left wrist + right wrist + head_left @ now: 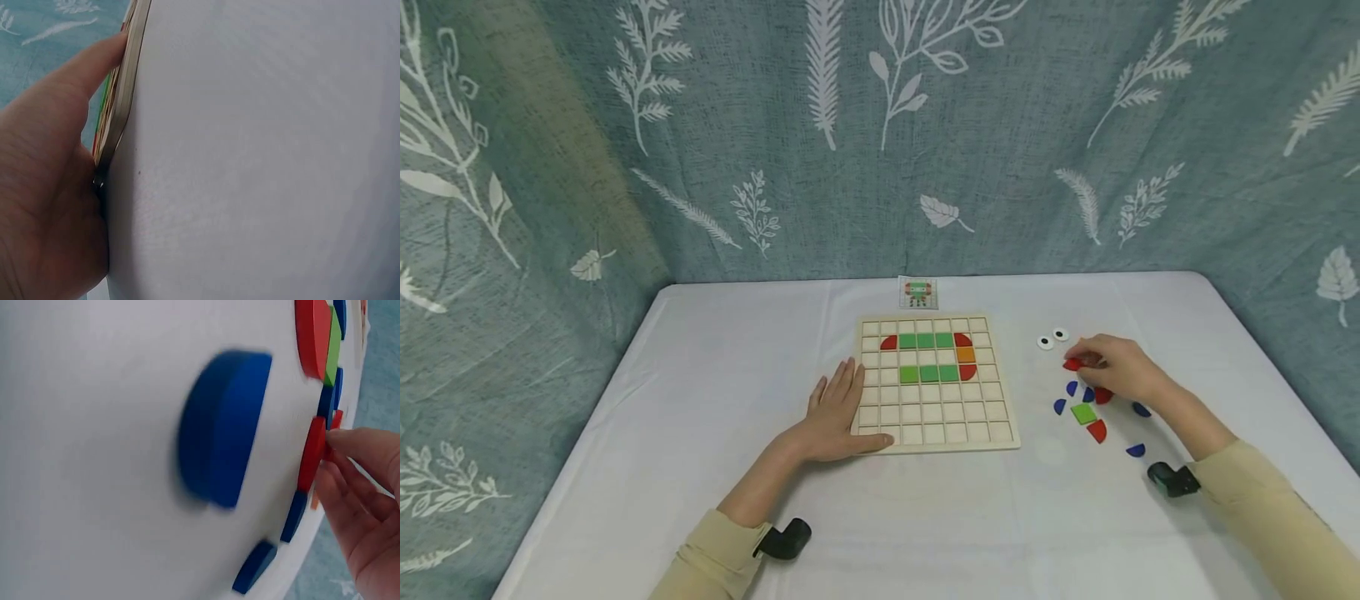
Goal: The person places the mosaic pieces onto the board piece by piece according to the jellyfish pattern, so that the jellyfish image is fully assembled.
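A red rounded piece (1072,364) sits pinched between the thumb and fingers of the person's right hand (1116,364), out to the right of the board; whether it is clear of the worktop (737,350) I can't tell from here. Under and around that hand lie loose bits: a second red piece (1102,396) close below the palm, a light green square (1083,413), another red piece (1097,431) just beside the square, and five blue half-rounds (1136,450) scattered about. Two white discs with black dots, like eyes (1045,342), lie just past the fingertips.

The left hand (833,417) grips nothing; its fingers stretch along the left edge of the gridded board (936,412), and its thumb reaches over the near left corner. The two hands are well apart. On the grid I see a row of three green squares (926,341) with a red piece at each end, an orange square (965,355) below the right end, then three more greens with a red piece on their right.

Beyond the board's far edge lies a small printed card (918,292), and behind the worktop hangs a blue-green leaf-patterned cloth (850,208).
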`<move>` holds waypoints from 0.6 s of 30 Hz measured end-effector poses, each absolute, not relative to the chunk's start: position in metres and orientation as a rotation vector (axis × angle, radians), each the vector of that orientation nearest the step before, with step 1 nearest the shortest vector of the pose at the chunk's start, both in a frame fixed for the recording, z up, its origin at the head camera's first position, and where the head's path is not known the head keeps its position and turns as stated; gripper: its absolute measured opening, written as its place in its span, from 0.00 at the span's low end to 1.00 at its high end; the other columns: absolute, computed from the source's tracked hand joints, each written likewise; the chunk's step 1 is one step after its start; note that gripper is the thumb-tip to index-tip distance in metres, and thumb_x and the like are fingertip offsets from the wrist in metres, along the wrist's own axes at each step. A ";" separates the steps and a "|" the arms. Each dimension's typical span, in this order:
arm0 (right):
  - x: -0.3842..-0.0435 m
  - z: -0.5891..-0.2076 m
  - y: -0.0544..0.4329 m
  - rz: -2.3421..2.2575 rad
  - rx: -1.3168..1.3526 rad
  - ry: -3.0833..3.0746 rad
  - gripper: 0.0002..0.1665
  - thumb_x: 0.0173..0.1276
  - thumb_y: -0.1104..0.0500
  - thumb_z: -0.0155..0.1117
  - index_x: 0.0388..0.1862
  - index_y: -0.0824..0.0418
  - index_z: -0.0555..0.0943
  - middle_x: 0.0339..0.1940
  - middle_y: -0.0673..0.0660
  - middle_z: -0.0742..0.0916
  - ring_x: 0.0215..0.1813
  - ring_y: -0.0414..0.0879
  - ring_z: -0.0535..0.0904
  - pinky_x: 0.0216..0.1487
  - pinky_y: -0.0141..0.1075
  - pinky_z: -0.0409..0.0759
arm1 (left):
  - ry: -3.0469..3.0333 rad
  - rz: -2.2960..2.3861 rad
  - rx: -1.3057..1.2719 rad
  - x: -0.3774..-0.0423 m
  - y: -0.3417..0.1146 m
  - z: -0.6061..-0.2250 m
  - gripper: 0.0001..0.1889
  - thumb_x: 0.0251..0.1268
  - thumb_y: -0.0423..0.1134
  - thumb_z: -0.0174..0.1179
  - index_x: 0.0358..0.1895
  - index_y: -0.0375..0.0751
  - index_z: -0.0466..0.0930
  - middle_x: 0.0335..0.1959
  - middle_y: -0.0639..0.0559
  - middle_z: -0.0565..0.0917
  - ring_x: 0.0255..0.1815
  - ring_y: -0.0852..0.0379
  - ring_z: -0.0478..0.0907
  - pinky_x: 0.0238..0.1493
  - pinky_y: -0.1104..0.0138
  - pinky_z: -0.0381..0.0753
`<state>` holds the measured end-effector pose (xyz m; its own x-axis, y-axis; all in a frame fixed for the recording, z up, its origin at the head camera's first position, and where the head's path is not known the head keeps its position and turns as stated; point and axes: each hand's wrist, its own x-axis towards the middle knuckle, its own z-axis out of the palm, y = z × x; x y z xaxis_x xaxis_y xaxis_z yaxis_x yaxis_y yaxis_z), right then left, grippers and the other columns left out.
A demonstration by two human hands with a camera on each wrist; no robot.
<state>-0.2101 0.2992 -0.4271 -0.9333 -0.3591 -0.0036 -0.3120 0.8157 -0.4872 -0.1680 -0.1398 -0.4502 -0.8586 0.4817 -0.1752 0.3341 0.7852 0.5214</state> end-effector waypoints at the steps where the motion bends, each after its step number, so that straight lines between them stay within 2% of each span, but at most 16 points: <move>1: -0.211 -0.428 0.297 -0.762 -0.545 2.905 0.15 0.65 0.67 0.65 0.50 0.68 0.82 0.40 0.59 0.84 0.42 0.54 0.79 0.45 0.48 0.81 | 2.676 0.703 0.628 -0.168 -0.140 -0.450 0.59 0.60 0.65 0.60 0.77 0.31 0.33 0.78 0.38 0.32 0.78 0.46 0.26 0.72 0.46 0.28; 6: -0.214 -0.430 0.288 -0.786 -0.588 2.912 0.15 0.64 0.62 0.69 0.48 0.66 0.83 0.38 0.56 0.84 0.40 0.51 0.79 0.43 0.46 0.80 | 2.674 0.700 0.632 -0.168 -0.140 -0.450 0.59 0.60 0.65 0.59 0.77 0.31 0.33 0.78 0.38 0.32 0.78 0.46 0.26 0.72 0.46 0.28; 11: -0.215 -0.429 0.287 -0.802 -0.625 2.890 0.15 0.63 0.63 0.70 0.49 0.64 0.84 0.40 0.56 0.83 0.42 0.52 0.80 0.43 0.46 0.81 | 2.673 0.697 0.642 -0.169 -0.140 -0.450 0.60 0.60 0.66 0.59 0.77 0.31 0.33 0.78 0.38 0.32 0.78 0.46 0.26 0.72 0.46 0.27; 18: -0.220 -0.430 0.268 -0.900 -0.653 2.875 0.12 0.62 0.63 0.71 0.45 0.62 0.84 0.35 0.51 0.84 0.40 0.48 0.81 0.43 0.43 0.81 | 2.672 0.699 0.628 -0.168 -0.141 -0.449 0.60 0.60 0.65 0.60 0.77 0.31 0.32 0.78 0.38 0.32 0.78 0.46 0.25 0.72 0.46 0.27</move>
<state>-0.2199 0.2682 -0.4303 -0.9086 -0.4121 0.0680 -0.3773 0.7401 -0.5567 -0.1677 -0.1409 -0.4495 -0.8568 0.4832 -0.1802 0.3332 0.7854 0.5217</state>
